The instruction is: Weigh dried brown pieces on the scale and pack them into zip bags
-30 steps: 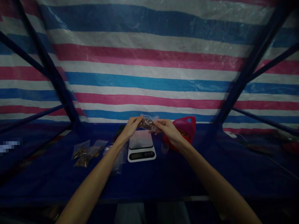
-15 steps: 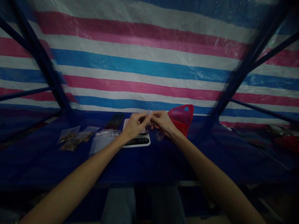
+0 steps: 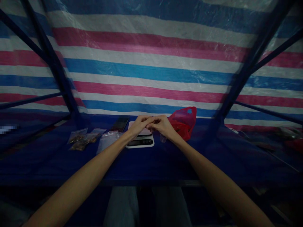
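Close finger work at the blue bench (image 3: 151, 167)

From where I stand, the person's bare forearms run in from both sides of the near edge and narrow to a point over the scale (image 3: 141, 142). The left hand (image 3: 139, 126) lies palm down, its fingers stretched across toward the other; the right hand (image 3: 162, 125) is curled, wrist bent inward, fingertips tucked under. The two hands are together, fingers overlapping above the right part of the scale. I cannot tell what, if anything, is pinched between them, because the fingers cover the spot.

The scale is a flat white slab with rounded corners, a pale plate on top and a dark, glossy strip along its front. Just beside it, partly behind the right hand, sits a small see-through cup (image 3: 163, 138). Past the right wrist stands a red bag (image 3: 186, 121) of thin, crinkled plastic, with a cut-out handle hole at its peak.

On the left lie filmy, flat clear bags (image 3: 107, 138), a dark, smooth rectangular phone (image 3: 120, 124) behind them, and further out a cluster of packets (image 3: 80, 144), lumpy with brown pieces. Striped plastic sheeting (image 3: 151, 72), slightly creased and shiny, hangs behind, between slanting blue posts (image 3: 251, 63).
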Action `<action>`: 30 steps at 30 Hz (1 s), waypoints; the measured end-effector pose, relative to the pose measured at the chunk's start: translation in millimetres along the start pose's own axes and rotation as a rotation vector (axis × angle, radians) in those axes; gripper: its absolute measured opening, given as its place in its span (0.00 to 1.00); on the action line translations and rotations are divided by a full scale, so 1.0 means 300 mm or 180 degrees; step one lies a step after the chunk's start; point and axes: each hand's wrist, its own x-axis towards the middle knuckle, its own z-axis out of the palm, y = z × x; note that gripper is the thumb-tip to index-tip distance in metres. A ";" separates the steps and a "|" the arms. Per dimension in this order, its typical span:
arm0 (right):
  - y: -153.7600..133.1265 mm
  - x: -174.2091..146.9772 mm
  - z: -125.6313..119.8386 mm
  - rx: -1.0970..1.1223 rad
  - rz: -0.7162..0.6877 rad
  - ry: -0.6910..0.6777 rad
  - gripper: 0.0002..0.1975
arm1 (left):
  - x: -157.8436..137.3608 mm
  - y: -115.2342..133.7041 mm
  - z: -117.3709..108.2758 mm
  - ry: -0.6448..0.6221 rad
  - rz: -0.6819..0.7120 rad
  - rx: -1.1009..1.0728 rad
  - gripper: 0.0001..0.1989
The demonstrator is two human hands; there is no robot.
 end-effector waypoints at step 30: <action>-0.004 -0.001 -0.055 -0.1931 -0.0789 0.0021 0.17 | 0.004 0.004 -0.043 0.0105 0.0612 0.1286 0.13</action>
